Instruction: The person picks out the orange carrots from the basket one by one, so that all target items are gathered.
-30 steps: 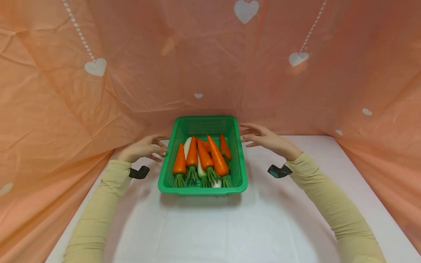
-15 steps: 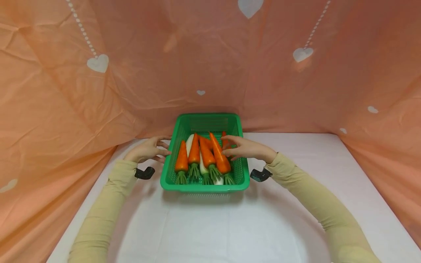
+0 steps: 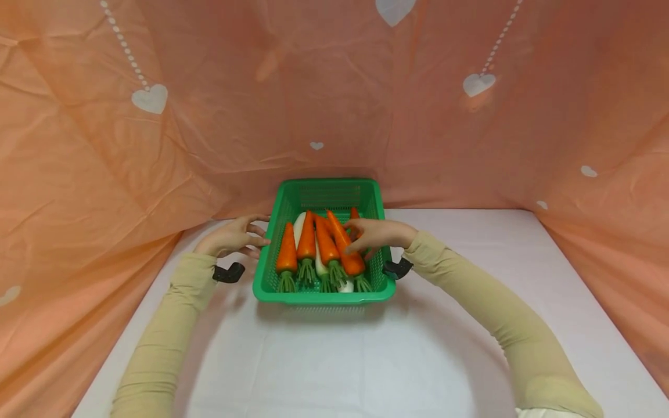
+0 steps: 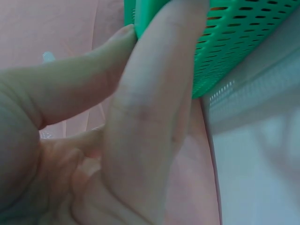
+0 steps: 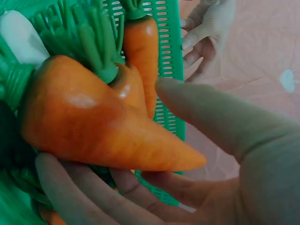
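Observation:
A green perforated basket [image 3: 324,298] holds several orange carrots with green stem tufts. White radishes [image 3: 299,227] lie among them. My right hand [image 3: 380,233] reaches over the basket's right side, around the long carrot [image 3: 353,263] on top. In the right wrist view, its fingers lie along one side of that carrot [image 5: 84,117], and the thumb [image 5: 187,101] stands apart on the other side. My left hand [image 3: 232,237] is at the basket's left rim, fingers loosely bent. In the left wrist view the thumb tip is right at the rim [image 4: 145,16].
The basket stands on a white-covered table [image 3: 313,366], near its back edge. An orange-pink cloth [image 3: 334,104] with white hearts hangs behind and at both sides. Another carrot [image 3: 286,249] lies along the basket's left wall.
My right hand has moved left from outside the right rim, over it and down around the long carrot. The left hand has stayed by the left rim.

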Tool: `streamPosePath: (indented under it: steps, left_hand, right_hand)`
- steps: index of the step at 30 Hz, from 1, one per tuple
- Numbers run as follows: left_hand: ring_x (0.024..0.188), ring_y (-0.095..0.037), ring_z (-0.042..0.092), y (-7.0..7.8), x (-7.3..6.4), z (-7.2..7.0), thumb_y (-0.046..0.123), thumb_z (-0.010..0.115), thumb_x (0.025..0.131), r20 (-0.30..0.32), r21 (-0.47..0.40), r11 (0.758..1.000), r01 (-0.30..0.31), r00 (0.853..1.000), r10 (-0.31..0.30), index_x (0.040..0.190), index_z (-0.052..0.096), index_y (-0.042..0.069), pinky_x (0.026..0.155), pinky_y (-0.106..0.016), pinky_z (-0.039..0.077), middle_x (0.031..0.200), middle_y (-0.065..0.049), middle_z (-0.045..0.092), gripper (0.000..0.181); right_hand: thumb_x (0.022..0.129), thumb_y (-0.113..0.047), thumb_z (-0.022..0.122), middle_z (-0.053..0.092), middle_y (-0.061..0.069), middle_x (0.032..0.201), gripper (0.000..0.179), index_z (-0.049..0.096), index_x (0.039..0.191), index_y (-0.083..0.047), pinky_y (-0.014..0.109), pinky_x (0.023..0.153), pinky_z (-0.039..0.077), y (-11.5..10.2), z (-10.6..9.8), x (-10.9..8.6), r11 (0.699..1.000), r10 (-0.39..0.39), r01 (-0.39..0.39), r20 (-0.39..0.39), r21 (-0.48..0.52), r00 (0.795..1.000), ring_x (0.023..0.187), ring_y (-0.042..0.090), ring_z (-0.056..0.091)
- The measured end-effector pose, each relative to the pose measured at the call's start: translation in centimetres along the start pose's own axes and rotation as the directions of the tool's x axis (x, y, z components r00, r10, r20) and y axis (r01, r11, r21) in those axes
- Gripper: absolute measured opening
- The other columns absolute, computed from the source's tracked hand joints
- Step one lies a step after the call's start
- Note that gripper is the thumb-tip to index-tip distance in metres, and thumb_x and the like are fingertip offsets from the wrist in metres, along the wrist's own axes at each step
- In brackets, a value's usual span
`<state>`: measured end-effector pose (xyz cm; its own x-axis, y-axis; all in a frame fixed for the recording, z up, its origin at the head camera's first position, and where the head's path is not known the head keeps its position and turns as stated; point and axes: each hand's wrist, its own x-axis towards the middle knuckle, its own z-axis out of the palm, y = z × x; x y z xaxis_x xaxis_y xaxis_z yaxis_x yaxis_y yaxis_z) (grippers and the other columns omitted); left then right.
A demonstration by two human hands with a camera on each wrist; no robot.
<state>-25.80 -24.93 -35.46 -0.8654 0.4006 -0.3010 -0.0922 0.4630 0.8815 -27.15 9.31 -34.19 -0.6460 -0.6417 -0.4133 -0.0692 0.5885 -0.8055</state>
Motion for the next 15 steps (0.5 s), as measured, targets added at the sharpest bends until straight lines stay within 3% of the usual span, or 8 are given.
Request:
streamPosePath:
  steps: [9,15]
  left_hand:
    - [0.086,-0.024,0.061,0.2,-0.19,-0.02,0.003,0.059,0.095,0.021,-0.021,1.0,0.001,1.0,-0.001,0.151,0.015,0.003,0.077,-0.046,0.055,0.117,-0.025,0.044,0.071]
    - [0.085,-0.025,0.062,0.2,-0.21,-0.12,0.003,0.059,0.095,0.026,-0.023,1.0,0.001,1.0,0.0,0.15,0.016,0.003,0.079,-0.049,0.054,0.116,-0.025,0.044,0.07]
  right_hand:
    - [0.091,-0.01,0.066,0.046,0.022,0.131,0.064,0.03,0.142,-0.002,0.046,0.082,0.054,-0.27,0.59,0.84,1.0,0.028,-0.027,0.074,-0.015,0.997,0.102,0.028,0.06]
    - [0.091,-0.008,0.066,0.05,0.022,0.125,0.059,0.033,0.139,-0.001,0.047,0.081,0.054,-0.54,0.57,0.58,1.0,-0.001,0.003,0.069,-0.03,0.998,0.098,0.027,0.062]
